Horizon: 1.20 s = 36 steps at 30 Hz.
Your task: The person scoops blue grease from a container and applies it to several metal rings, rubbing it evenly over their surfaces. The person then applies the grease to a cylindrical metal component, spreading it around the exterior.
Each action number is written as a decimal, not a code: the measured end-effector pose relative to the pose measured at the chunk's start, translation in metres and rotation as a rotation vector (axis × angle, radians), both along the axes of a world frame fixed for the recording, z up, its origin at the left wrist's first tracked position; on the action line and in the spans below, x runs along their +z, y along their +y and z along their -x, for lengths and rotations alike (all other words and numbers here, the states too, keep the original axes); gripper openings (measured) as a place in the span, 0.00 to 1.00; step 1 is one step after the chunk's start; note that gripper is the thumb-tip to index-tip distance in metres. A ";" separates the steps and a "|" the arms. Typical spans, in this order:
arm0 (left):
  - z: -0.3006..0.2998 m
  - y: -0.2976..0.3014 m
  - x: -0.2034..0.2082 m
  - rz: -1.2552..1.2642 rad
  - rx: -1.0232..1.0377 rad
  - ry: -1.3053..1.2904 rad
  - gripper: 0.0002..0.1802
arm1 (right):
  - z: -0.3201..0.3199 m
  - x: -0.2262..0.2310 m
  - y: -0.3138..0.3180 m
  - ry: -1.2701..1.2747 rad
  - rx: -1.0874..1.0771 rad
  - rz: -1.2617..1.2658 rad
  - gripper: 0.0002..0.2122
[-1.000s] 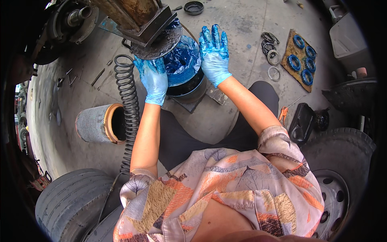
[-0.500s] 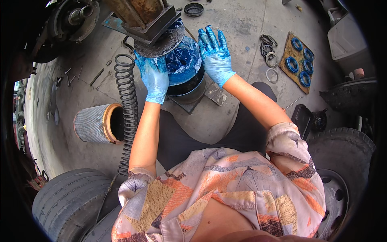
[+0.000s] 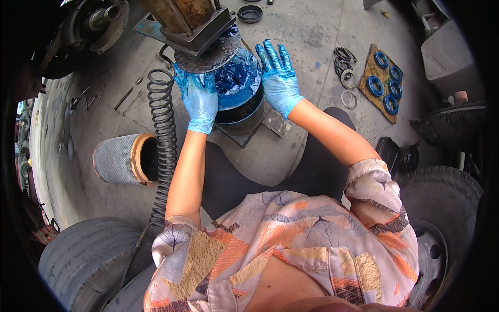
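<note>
A dark cylinder [image 3: 240, 120] stands upright between my knees, its top and upper wall smeared thick with blue grease [image 3: 240, 78]. My left hand [image 3: 198, 99], in a light-blue glove with greasy fingers, lies along the cylinder's left side. Its fingers look stretched out, though a round metal plate [image 3: 208, 58] hides their tips. On the right side my right hand [image 3: 280, 78], gloved alike, is held up flat beside the greased top with fingers spread and coated in blue; nothing is in it. The plate hangs over the top's far left part, under a rusty square post [image 3: 182, 21].
A coiled black hose [image 3: 162, 130] runs left of my arm, beside a cylindrical filter [image 3: 122, 158]. Blue-greased rings [image 3: 374, 86] lie on brown cardboard [image 3: 375, 54], near bare rings [image 3: 349, 78]. Tires [image 3: 93, 260] flank me. Tools [image 3: 123, 98] lie at left.
My right hand's fingers have shifted slightly downward beside the greased top. The left hand stays in place. The view has tilted a little.
</note>
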<state>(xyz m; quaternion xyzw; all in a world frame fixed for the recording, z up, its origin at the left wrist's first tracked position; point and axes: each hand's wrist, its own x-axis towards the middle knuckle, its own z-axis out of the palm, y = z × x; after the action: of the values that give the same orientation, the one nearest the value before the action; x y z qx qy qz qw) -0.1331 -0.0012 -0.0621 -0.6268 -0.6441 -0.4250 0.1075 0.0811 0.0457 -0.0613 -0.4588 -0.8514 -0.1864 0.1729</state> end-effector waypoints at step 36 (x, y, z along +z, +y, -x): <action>0.003 0.000 -0.003 0.019 0.026 0.012 0.28 | -0.003 -0.008 -0.012 -0.347 -0.015 -0.029 0.30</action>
<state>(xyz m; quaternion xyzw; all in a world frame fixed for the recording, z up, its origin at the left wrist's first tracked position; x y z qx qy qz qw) -0.1357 -0.0017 -0.0654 -0.6218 -0.6556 -0.4139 0.1109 0.0842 0.0339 -0.0689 -0.4235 -0.8623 -0.2761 0.0286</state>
